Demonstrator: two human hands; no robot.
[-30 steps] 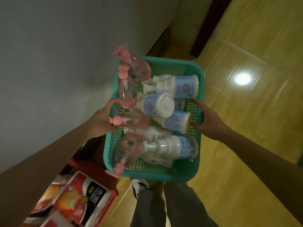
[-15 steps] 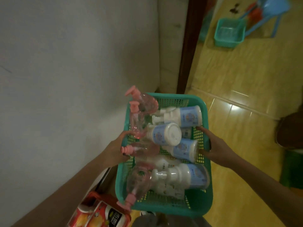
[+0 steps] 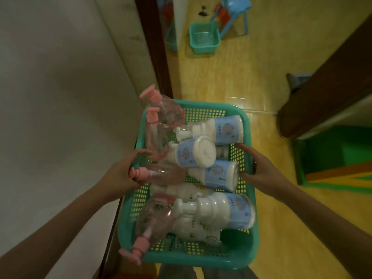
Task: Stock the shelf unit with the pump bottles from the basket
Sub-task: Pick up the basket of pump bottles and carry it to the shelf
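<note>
While we carry the teal basket [image 3: 239, 258] above the yellow floor [image 3: 281, 77], the left hand [image 3: 120, 176] grips its left rim, fingers [image 3: 141, 153] curled over the edge, and the right hand [image 3: 259, 170] clasps the right rim, fingers [image 3: 244, 147] hooked inside. Between our fingers lie the pump bottles: pink clear ones [image 3: 157, 141] nearer the left fingers, white blue-labelled ones [image 3: 223, 175] nearer the right. Well beyond the fingers, a second teal basket [image 3: 204, 37] sits on the floor by a blue stool [image 3: 237, 9].
</note>
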